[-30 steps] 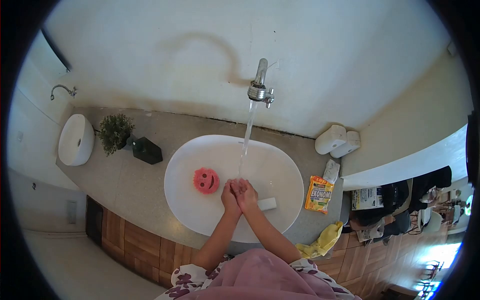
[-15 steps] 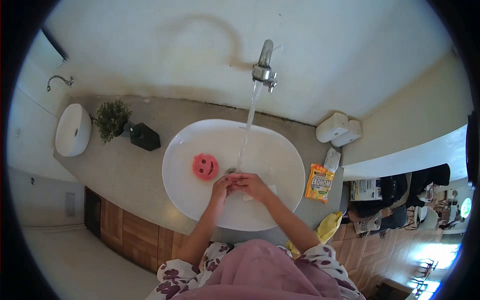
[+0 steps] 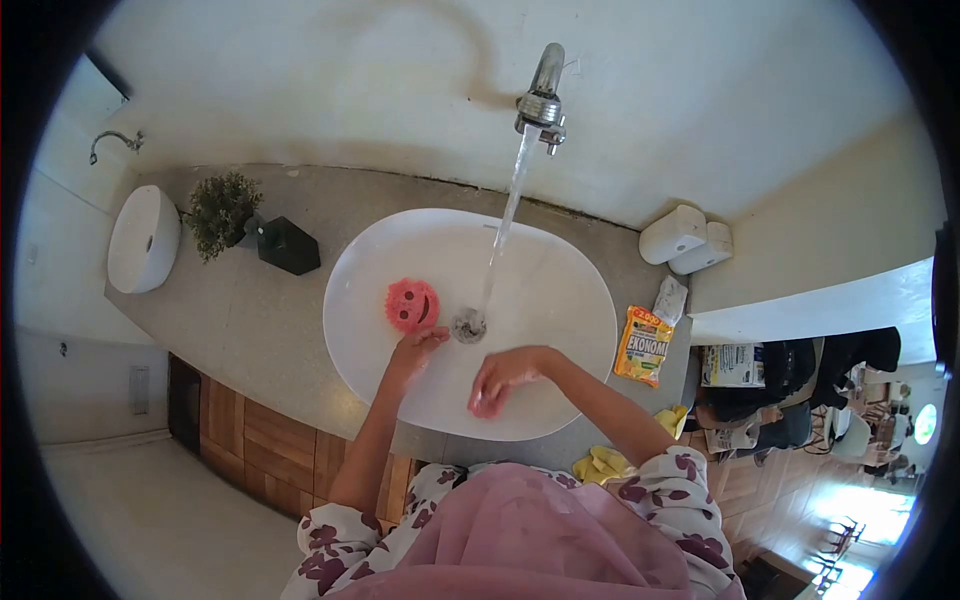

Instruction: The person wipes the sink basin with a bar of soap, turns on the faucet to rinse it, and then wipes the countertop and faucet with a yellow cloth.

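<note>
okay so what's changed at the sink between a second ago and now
The hands have come apart and left the water stream. The left hand now reaches toward the pink smiley sponge, fingertips just short of it. The right hand has dropped onto the basin floor, covering the white soap bar seen earlier. The tap keeps running, and the sponge and yellow packet have not moved.

- The left hand (image 3: pixel 415 345) is stretched forward from a bare forearm, fingers loosely spread and slightly curled, palm turned downward.
- The right hand (image 3: pixel 497 378) sits nearer the body, wrist bent, fingers drooping downward and held close together, nothing visibly gripped.
- The two hands are apart, with a clear gap between them.
- Both forearms are bare; the elbows bend outward, and flower-patterned sleeves cover the upper arms at the bottom of the view.
</note>
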A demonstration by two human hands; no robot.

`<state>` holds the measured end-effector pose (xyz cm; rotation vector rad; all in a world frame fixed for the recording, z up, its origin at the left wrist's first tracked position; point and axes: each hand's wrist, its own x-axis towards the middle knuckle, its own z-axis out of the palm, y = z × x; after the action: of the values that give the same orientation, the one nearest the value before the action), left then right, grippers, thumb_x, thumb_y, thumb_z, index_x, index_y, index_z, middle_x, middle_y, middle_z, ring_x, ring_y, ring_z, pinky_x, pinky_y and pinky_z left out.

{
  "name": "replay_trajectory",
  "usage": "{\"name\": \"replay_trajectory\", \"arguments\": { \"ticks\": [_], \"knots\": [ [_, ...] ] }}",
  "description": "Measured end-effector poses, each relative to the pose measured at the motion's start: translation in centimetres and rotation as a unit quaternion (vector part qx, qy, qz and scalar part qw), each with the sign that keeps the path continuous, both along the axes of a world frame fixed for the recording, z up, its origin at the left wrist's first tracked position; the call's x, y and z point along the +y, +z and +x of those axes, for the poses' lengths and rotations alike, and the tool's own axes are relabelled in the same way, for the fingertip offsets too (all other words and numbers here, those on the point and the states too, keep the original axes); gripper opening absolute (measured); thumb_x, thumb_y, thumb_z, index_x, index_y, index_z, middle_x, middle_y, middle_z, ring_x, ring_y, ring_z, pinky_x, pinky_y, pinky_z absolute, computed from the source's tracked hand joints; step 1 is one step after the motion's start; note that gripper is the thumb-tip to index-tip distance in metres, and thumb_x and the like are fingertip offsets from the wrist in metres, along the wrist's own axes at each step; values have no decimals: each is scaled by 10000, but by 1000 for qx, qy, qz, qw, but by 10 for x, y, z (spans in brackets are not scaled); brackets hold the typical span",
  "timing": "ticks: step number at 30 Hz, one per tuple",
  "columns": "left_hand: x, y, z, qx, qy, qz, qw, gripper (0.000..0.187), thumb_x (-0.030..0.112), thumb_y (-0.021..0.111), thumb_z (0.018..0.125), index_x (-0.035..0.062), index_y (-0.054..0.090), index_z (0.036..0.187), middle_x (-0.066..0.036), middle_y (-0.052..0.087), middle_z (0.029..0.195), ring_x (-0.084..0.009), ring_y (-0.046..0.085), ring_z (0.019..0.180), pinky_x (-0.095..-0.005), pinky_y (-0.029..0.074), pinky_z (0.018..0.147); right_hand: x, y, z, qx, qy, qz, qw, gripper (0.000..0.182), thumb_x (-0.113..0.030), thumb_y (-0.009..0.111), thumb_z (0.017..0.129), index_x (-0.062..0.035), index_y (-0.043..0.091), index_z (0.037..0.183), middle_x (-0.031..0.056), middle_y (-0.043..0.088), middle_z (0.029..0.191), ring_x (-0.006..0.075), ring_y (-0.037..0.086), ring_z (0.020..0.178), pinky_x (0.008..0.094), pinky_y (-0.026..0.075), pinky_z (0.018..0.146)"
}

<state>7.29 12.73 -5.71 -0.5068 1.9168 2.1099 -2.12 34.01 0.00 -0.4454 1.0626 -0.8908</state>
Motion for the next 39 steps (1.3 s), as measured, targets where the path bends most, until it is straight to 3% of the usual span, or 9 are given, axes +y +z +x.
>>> {"name": "replay_trajectory", "arguments": {
  "ticks": [4,8,11,15,21,25,32,35,39],
  "knots": [
    [3,-13,0,-16,-1,1,1000,332,83,510,918,-50,586,1212,-91,651,1106,-160,593,1046,-266,435,940,3,0,-8,232,70,27,970,242,-59,597,850,39,672,1059,122,689,979,184,670,850,318,560,827],
    [14,-8,-15,-39,7,-8,999,293,68,527,907,-28,612,1170,-68,666,1043,-117,609,920,-261,476,816,6,-14,-47,91,-380,12,921,154,-27,580,880,43,657,993,119,672,937,207,677,834,331,578,799],
    [26,-4,-28,-20,57,-7,998,236,34,544,884,-21,631,1096,-57,673,946,-91,601,816,-243,474,710,-1,-17,-60,108,-423,60,897,145,35,567,860,60,644,981,135,670,932,222,682,822,319,586,792],
    [39,-13,-49,3,68,-14,998,185,10,553,866,-19,637,1028,-45,653,824,-99,592,728,-241,467,640,-9,-23,-57,82,-405,50,909,112,52,595,831,70,642,931,146,673,919,231,685,781,312,593,781],
    [60,-10,-61,-11,25,67,997,108,36,564,886,-24,636,940,-46,611,708,-113,559,584,-256,451,548,3,8,-70,421,-277,131,854,75,-13,663,808,13,675,876,97,687,819,183,688,721,274,565,667],
    [62,3,-49,-59,11,23,998,186,136,548,938,-13,647,889,-57,616,680,-120,580,563,-257,449,533,25,29,-115,724,-443,-11,529,129,-95,695,823,-14,656,915,102,661,830,212,629,674,352,493,590],
    [43,8,-28,-65,-112,-223,966,261,267,561,935,37,678,976,-82,688,800,-152,666,804,-302,499,747,-4,104,-200,823,-415,-167,350,363,-231,614,923,-52,499,1217,180,559,1110,374,589,958,447,503,792],
    [28,17,-11,-53,-74,-178,980,249,272,567,932,54,669,998,-69,693,875,-168,650,899,-301,481,812,-19,87,-215,748,-435,-130,484,336,-231,594,939,-66,492,1213,187,547,1162,377,594,953,451,502,784],
    [8,12,4,-33,-25,-134,990,228,245,579,929,47,653,1016,-66,691,935,-161,644,896,-293,480,800,-29,85,-220,700,-506,-95,494,298,-319,466,1002,-76,516,1166,165,644,879,401,623,741,458,502,671]
  ]
}}
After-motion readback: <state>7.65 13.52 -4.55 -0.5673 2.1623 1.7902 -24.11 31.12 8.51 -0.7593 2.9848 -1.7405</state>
